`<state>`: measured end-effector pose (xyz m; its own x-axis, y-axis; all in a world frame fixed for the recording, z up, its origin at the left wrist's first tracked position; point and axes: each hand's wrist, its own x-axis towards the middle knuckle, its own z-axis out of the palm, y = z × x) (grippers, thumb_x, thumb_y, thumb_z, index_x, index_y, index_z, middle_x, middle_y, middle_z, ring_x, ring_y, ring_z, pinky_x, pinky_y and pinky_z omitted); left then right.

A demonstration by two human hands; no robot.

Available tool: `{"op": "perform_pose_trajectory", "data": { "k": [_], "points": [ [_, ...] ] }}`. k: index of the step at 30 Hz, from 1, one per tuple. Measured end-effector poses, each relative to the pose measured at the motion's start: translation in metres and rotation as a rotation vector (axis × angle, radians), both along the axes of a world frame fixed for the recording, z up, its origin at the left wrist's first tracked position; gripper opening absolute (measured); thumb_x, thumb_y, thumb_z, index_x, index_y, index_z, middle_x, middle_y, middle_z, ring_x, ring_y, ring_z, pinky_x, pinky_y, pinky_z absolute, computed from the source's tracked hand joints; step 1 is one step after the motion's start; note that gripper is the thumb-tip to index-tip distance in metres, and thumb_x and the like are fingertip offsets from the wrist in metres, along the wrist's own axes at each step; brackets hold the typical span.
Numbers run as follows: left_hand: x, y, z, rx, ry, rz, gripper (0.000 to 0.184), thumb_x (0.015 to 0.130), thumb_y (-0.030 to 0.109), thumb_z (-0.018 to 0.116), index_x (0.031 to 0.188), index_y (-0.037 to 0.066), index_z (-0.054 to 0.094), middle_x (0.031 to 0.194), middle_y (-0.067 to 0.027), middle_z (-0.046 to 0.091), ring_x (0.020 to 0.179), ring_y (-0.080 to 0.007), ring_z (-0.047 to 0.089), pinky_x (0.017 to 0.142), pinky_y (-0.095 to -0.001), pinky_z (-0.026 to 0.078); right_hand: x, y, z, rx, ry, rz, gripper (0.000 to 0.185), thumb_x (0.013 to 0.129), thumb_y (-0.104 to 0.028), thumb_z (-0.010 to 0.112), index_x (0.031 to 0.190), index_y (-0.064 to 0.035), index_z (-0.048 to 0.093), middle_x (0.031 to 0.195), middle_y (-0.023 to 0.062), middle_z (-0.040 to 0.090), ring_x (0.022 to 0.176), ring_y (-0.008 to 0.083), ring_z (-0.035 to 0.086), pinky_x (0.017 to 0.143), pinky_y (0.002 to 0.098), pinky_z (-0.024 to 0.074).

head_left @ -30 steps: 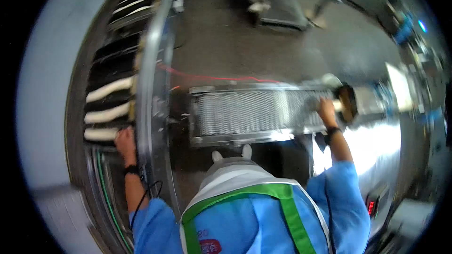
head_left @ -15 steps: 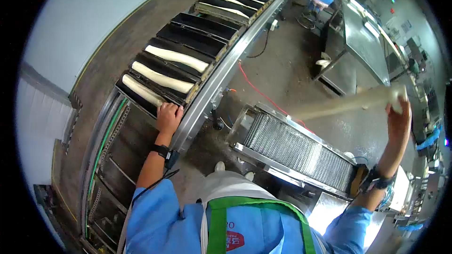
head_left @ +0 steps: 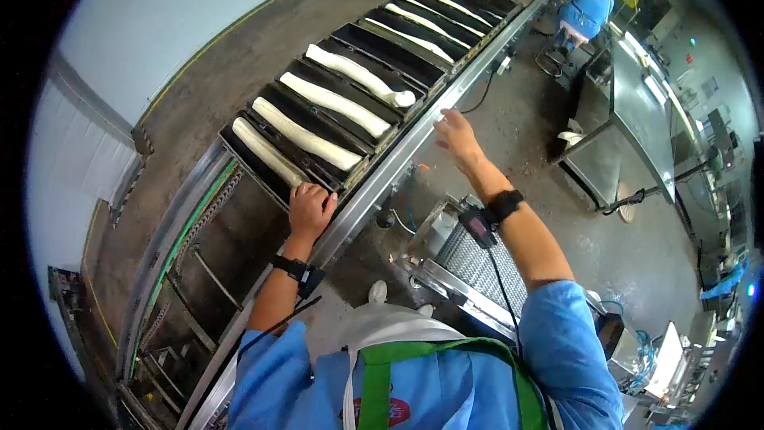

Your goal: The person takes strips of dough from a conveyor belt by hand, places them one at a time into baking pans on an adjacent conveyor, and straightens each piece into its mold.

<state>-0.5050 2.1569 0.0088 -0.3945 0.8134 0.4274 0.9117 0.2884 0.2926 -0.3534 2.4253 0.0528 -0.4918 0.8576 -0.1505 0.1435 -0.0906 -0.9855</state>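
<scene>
My left hand [head_left: 310,209] lies with bent fingers on the near end of a pale dough strip [head_left: 267,151] in the closest black pan [head_left: 232,143]. Its fingertips are partly hidden. Stretched out over the conveyor's right rail, my right hand [head_left: 459,137] is open and holds nothing. Close to it, another dough strip [head_left: 350,73] lies in the fourth pan, its near end bunched up at the pan's edge. Two more strips, a second strip [head_left: 302,134] and a third strip [head_left: 334,103], fill the pans between.
Further up the conveyor, several pans hold thinner strips [head_left: 422,24]. A metal mesh belt [head_left: 481,263] stands at my right, below my forearm. Beyond it is a steel table [head_left: 637,111]. A co-worker in blue [head_left: 587,8] is at the far end beside the line.
My right hand has swung left from the far right, where it held a dough strip, to the conveyor and let go. That strip now lies in the fourth pan. My left hand stays on the nearest strip.
</scene>
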Motion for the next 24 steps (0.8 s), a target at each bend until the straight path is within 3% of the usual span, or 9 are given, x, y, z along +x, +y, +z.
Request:
{"op": "perform_pose_trajectory", "data": {
  "k": [2,8,12,13,14,15,16,18,24],
  "points": [
    [-0.001,0.0,-0.003,0.027,0.053,0.0,0.023,0.076,0.022,0.05,0.064,0.002,0.055,0.07,-0.0084,0.054,0.076,-0.0256,0.048,0.071,-0.0395,0.034,0.044,0.014,-0.026,-0.003,-0.065,0.155,0.032,0.074,-0.015,0.055,0.104,-0.0039,0.048,0.092,0.0066,0.051,0.081,0.0162,0.049,0.059,0.0269,0.0432],
    [-0.001,0.003,-0.008,-0.006,0.126,0.015,0.02,0.074,0.02,0.052,0.065,0.002,0.054,0.073,-0.0087,0.055,0.08,-0.0254,0.048,0.071,-0.0389,0.035,0.243,0.04,-0.094,-0.04,-0.345,0.057,0.025,0.073,-0.016,0.054,0.095,-0.0023,0.053,0.084,0.0057,0.055,0.076,0.0123,0.05,0.064,0.0245,0.0413],
    [0.008,0.004,0.015,-0.167,0.101,0.043,0.022,0.075,0.019,0.05,0.067,0.0,0.056,0.075,-0.0115,0.055,0.076,-0.029,0.049,0.068,-0.0393,0.037,0.38,0.007,-0.122,0.228,-0.815,-0.06,0.025,0.07,-0.013,0.057,0.093,-0.0041,0.056,0.079,0.0112,0.058,0.072,0.0164,0.055,0.063,0.0283,0.0439],
    [-0.001,0.0,-0.004,0.007,0.274,-0.016,0.022,0.075,0.018,0.049,0.07,-0.001,0.057,0.075,-0.0129,0.055,0.075,-0.0304,0.049,0.066,-0.0392,0.037,0.412,-0.005,-0.125,0.241,-0.851,-0.058,0.026,0.068,-0.014,0.058,0.093,-0.0054,0.055,0.082,0.0131,0.057,0.076,0.0206,0.055,0.066,0.0308,0.0434],
    [-0.004,-0.001,0.008,-0.201,-0.053,-0.031,0.022,0.076,0.017,0.048,0.072,-0.002,0.057,0.078,-0.0139,0.055,0.075,-0.0306,0.049,0.066,-0.0389,0.038,0.441,-0.021,-0.125,0.252,-0.891,-0.056,0.028,0.067,-0.015,0.06,0.093,-0.0066,0.055,0.085,0.0151,0.056,0.079,0.0247,0.054,0.069,0.0333,0.0429],
    [-0.038,-0.013,-0.035,-0.017,-0.189,0.007,0.023,0.077,0.016,0.044,0.072,-0.001,0.058,0.08,-0.0133,0.056,0.075,-0.0294,0.05,0.066,-0.0385,0.038,0.459,-0.037,-0.118,0.273,-0.965,-0.105,0.029,0.066,-0.016,0.06,0.093,-0.0072,0.055,0.087,0.0164,0.054,0.082,0.0283,0.052,0.072,0.0358,0.0413],
    [-0.05,-0.018,-0.034,-0.184,-0.099,0.14,0.023,0.079,0.016,0.041,0.075,0.0,0.058,0.08,-0.0115,0.057,0.075,-0.0271,0.05,0.068,-0.0378,0.038,0.473,-0.057,-0.111,0.291,-1.042,-0.145,0.03,0.065,-0.017,0.061,0.093,-0.0077,0.054,0.089,0.0178,0.051,0.084,0.0319,0.05,0.076,0.0384,0.0397],
    [-0.061,-0.008,-0.022,-0.087,-0.181,0.227,0.031,0.085,0.025,0.035,0.081,0.002,0.055,0.081,-0.0111,0.055,0.075,-0.0262,0.05,0.064,-0.0355,0.038,0.512,-0.075,-0.108,0.238,-1.119,-0.118,0.032,0.065,-0.017,0.061,0.094,-0.0092,0.053,0.095,0.0166,0.046,0.09,0.0348,0.045,0.077,0.0414,0.0377],
    [0.016,0.09,0.037,-0.038,-0.214,0.089,0.029,0.086,0.024,0.038,0.09,0.0,0.053,0.089,-0.0127,0.057,0.081,-0.0256,0.053,0.07,-0.0349,0.04,0.574,-0.11,-0.076,0.094,-1.36,-0.307,0.039,0.064,-0.013,0.059,0.102,-0.0141,0.048,0.106,0.0124,0.04,0.097,0.0329,0.041,0.073,0.0426,0.0407]
  ]
}}
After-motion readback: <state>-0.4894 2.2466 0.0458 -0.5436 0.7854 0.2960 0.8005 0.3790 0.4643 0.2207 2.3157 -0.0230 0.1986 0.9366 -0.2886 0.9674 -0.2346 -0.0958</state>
